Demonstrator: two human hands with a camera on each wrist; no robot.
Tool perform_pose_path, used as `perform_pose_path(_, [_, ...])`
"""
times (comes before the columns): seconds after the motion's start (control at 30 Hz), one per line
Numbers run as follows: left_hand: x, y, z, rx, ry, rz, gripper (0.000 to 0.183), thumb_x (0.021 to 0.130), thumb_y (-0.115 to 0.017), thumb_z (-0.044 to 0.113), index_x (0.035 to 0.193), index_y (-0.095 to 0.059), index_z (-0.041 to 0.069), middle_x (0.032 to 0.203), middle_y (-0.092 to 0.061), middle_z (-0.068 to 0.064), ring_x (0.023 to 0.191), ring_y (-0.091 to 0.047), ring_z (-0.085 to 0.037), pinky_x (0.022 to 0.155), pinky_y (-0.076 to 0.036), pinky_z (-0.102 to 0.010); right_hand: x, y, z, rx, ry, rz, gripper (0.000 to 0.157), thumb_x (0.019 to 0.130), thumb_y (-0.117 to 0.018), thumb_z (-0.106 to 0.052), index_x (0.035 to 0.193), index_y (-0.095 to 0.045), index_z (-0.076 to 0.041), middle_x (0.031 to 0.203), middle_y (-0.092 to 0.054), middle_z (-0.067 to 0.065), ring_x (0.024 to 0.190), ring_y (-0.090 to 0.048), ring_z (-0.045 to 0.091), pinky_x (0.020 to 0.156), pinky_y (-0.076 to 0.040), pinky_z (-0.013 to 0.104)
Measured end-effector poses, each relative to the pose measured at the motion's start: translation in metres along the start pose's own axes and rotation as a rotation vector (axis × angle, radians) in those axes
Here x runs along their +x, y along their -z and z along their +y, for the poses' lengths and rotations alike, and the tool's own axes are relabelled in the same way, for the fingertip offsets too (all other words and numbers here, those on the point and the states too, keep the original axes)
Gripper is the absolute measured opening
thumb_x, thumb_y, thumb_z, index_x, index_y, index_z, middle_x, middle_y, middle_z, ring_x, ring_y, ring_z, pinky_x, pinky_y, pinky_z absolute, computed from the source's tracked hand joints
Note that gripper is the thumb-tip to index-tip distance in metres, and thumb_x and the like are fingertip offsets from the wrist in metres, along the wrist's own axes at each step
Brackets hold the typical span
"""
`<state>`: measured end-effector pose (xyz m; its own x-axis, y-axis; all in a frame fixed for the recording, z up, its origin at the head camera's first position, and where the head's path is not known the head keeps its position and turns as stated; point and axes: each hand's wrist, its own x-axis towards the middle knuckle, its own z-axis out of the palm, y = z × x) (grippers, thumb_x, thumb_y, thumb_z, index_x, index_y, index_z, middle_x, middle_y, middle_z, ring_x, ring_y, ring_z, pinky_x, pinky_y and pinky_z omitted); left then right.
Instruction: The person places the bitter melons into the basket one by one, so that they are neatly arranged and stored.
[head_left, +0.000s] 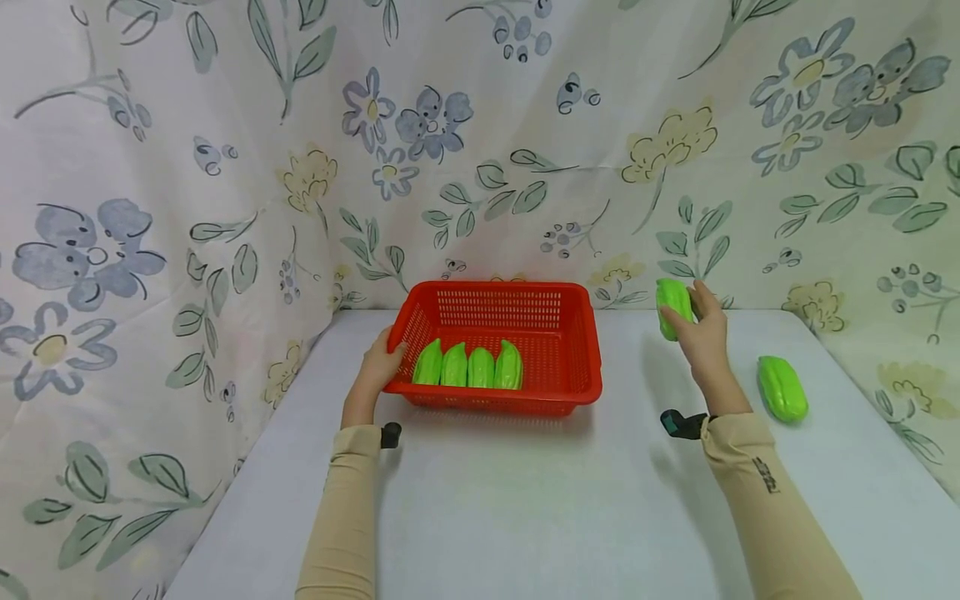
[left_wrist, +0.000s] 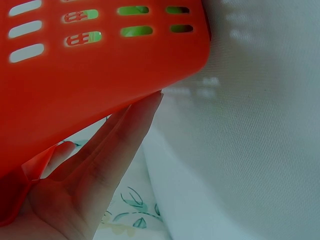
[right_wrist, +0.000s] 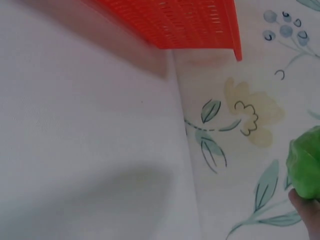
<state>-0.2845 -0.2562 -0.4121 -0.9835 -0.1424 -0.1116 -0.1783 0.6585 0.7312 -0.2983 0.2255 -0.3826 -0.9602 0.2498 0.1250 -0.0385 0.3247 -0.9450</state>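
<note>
Left hand (head_left: 381, 367) pinches the perforated red basket (head_left: 547, 402), seemingly steadying it. Right hand (head_left: 706, 335) grips a ridged green fruit (head_left: 672, 300) aloft.

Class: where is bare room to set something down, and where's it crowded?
Bare: table in front of the red basket, between left sleeve and right sleeve; inside the basket, right of four green pieces. Crowded: their corner, by the left hand.

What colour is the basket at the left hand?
Red; the basket shows best in the head view.
</note>
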Motion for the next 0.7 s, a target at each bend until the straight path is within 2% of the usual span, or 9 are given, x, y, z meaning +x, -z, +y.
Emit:
perform_pose_path(0.57, [0.0,-0.001,0.0,-0.01,0.009,-0.009,0.056,0.104,-0.04,0.027,0.155,-0.021,0.011,0.14,-0.049,-0.022,0.111,-0.056,-0.033,0.088,-0.05,-0.044,0.001,-0.029,-0.025,0.045,0.076,-0.068,0.076,0.098,-0.057,-0.02,0.157,-0.01,-0.008,0.161,-0.023,0.015,0.149,-0.024,0.031,0.116,-0.03,0.05])
perform_pose_path(0.7, [0.0,-0.001,0.0,-0.013,0.012,-0.008,0.056,0.104,-0.041,0.027,0.155,-0.022,0.012,0.14,-0.049,-0.022,0.112,-0.056,-0.033,0.088,-0.05,-0.044,0.001,-0.036,-0.029,0.049,0.095,-0.087,0.076,0.097,-0.058,-0.018,0.157,-0.012,-0.008,0.16,-0.027,0.016,0.146,-0.029,0.032,0.113,-0.034,0.051])
